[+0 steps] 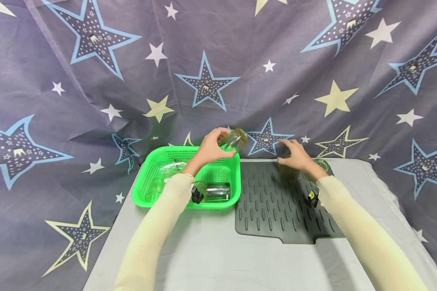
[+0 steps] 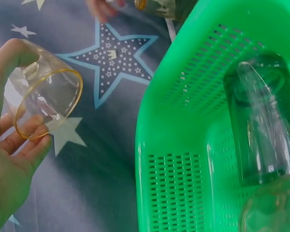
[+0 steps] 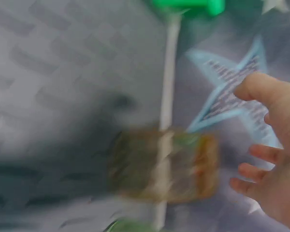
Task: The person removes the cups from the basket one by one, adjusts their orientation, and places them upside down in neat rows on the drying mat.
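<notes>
My left hand (image 1: 211, 147) grips a clear drinking glass (image 1: 236, 139) with an amber rim, tilted on its side above the back right corner of the green basket (image 1: 236, 173). In the left wrist view the thumb and fingers wrap this glass (image 2: 48, 96), its mouth facing the camera. Over the dark ribbed mat (image 1: 262, 202), my right hand (image 1: 296, 155) has its fingers spread, with nothing held. Just below it an amber-tinted glass (image 1: 289, 173) stands on the mat; the right wrist view shows this glass (image 3: 164, 166) blurred, apart from the fingers.
Several clear glasses lie in the basket, among them one at the front right (image 1: 218, 192) and one at the back left (image 1: 172, 166). Another glass (image 1: 321, 163) is partly hidden behind my right wrist. A star-patterned curtain (image 1: 233, 44) hangs behind the grey-white table (image 1: 218, 250).
</notes>
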Available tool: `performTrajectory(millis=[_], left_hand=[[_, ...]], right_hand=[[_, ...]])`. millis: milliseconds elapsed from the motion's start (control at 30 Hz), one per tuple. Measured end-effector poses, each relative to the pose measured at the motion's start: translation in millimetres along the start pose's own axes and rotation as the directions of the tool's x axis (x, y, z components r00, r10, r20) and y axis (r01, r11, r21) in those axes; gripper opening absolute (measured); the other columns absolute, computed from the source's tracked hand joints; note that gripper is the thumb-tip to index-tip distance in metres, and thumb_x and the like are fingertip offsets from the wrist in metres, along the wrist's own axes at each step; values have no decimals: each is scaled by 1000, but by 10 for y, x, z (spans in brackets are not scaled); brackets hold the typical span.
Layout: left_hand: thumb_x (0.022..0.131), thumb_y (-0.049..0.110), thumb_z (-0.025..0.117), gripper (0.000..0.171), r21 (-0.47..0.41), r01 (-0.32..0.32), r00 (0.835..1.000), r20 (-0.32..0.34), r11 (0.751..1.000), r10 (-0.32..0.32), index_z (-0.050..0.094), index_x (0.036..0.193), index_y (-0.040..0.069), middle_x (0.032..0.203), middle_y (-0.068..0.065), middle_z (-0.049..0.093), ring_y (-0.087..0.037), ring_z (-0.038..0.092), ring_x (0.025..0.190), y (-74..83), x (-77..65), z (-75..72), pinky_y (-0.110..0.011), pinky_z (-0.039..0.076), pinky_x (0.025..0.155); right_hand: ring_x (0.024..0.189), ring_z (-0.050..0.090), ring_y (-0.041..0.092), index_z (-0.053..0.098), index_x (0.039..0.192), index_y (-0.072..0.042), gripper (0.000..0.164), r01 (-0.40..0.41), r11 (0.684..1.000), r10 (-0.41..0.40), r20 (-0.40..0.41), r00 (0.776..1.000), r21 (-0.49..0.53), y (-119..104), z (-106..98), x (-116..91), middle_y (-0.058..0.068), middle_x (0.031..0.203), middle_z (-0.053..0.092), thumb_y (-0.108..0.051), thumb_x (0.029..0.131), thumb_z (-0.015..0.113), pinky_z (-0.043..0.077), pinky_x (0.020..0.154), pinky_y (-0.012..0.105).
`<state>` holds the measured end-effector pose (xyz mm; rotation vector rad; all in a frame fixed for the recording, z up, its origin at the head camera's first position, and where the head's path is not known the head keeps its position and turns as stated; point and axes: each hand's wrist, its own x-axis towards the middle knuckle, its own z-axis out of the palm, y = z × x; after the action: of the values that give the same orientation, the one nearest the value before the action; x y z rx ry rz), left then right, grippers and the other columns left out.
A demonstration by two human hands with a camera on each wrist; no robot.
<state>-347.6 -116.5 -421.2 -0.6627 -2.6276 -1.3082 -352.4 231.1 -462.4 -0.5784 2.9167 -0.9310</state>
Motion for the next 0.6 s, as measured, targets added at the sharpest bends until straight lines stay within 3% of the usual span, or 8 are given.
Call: performTrajectory(millis=[133,300,400,600], left_hand=[[73,26,90,67,-43,-32,999,-37,999,31,60,132,12,125,-7,63,-24,60,114,51,17,58,-40,52,103],[75,27,89,65,-59,-81,994,-71,995,77,60,131,12,123,-8,64,-23,61,113,126,41,114,-39,53,102],[75,29,88,65,-51,-103,991,-88,993,98,60,131,12,123,-8,64,-23,62,113,178,74,151,-38,53,102],[75,28,89,65,-81,-132,986,-111,988,123,60,130,10,122,-10,66,-23,62,114,303,114,207,-38,53,103]], right_hand=[[139,39,50,37,155,-3,70,75,988,-65,-77,995,138,-347,-155,71,30,153,40,-18,95,69,37,112,67],[140,44,47,42,152,-6,63,134,926,-88,-144,986,352,-793,-334,103,29,150,46,-17,96,69,38,115,63],[139,46,45,44,151,-6,60,172,889,-111,-165,980,424,-962,-385,118,28,147,49,-16,96,69,38,115,61],[135,51,44,43,151,-4,64,218,853,-164,-153,974,474,-1168,-386,121,29,143,50,-8,94,71,44,110,62]])
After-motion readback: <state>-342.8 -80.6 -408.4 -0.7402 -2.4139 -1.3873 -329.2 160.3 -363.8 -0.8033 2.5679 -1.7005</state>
